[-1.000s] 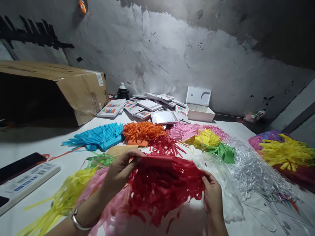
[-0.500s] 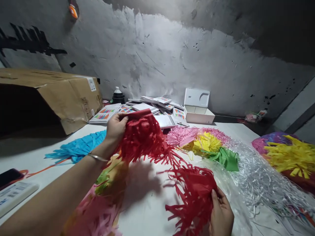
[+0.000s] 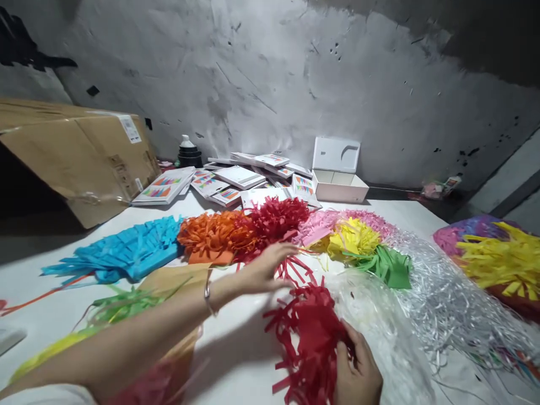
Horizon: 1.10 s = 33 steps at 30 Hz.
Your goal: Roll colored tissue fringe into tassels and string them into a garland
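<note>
In the head view, 2 bare hands work above a white surface (image 3: 230,337). The right hand (image 3: 358,365) grasps a red fringed tissue bunch (image 3: 314,323) by its right side, thumb and fingers pinched on it. This bunch is toward the near edge, right of centre, its cut strips splayed leftward. The left hand (image 3: 268,271) is released, its fingers extended and nothing visible in its grasp; it overlaps the red fringe pile (image 3: 280,216) behind it, and I cannot tell whether they touch. A silver bracelet (image 3: 207,292) circles its wrist.

Across the middle of the surface, from the left edge rightward, run blue fringe (image 3: 130,247), orange fringe (image 3: 219,230), the red fringe pile and pink fringe (image 3: 318,225). Yellow fringe (image 3: 354,239) and green fringe (image 3: 388,267) lie just beside the pink. A clear plastic bag (image 3: 379,326) spreads right of the held bunch, with silver tinsel (image 3: 442,298) beyond it toward the right edge. Near the left forearm are tan paper (image 3: 172,278) and thin green strips (image 3: 126,304).

Along the far edge, flat printed packages (image 3: 240,177) lie in a loose heap, and 1 open white box (image 3: 341,188) stands to their right, lid upright. A cardboard carton (image 3: 97,163) occupies the far left corner, near a black container with a white top (image 3: 189,154).
</note>
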Each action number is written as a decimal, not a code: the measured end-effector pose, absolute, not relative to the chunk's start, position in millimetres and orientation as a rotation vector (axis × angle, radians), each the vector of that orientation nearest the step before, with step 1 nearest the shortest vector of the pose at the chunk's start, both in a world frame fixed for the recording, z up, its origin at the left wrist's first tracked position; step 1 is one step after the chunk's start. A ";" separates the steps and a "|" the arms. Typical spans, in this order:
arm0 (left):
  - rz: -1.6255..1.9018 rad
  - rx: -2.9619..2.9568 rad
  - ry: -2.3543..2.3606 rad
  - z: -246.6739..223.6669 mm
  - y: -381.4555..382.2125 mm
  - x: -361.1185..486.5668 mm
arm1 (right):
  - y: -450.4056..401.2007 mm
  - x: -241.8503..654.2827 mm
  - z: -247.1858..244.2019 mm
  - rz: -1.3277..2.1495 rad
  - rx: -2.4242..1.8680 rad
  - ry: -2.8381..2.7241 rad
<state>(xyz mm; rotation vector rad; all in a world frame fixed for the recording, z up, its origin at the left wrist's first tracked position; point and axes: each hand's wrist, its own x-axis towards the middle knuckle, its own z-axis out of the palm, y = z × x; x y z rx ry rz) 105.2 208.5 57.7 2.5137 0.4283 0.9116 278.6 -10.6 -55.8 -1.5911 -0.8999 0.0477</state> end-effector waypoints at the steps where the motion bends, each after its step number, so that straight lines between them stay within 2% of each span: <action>1: 0.798 2.621 0.251 53.9 184.6 108.2 | -10.5 276.0 -52.4 -0.050 -1.585 -1.039; 5: 0.679 2.907 0.101 47.7 119.9 113.4 | -14.6 264.7 -33.3 -0.343 -1.455 -1.404; 11: 0.871 3.046 0.291 58.9 88.7 87.4 | -25.8 247.9 2.5 -0.335 -1.408 -1.663; 14: 0.736 2.983 0.248 75.9 66.0 62.6 | -29.8 243.9 14.4 -0.417 -1.391 -1.724; 17: 0.611 2.742 0.264 92.8 49.9 39.2 | -36.6 240.4 22.8 -0.473 -1.358 -1.706; 21: 0.795 2.445 0.654 99.3 54.7 26.1 | -48.4 230.7 31.0 -0.456 -1.189 -1.798; 23: 0.654 2.309 0.800 97.9 62.3 26.9 | -54.1 225.0 32.8 -0.422 -1.115 -1.836; 27: 0.248 1.802 0.712 95.3 67.1 29.7 | -62.8 217.3 30.3 -0.362 -1.071 -1.859; 33: 0.382 1.141 0.563 75.6 48.1 27.0 | -65.8 205.5 16.5 -0.168 -1.162 -1.640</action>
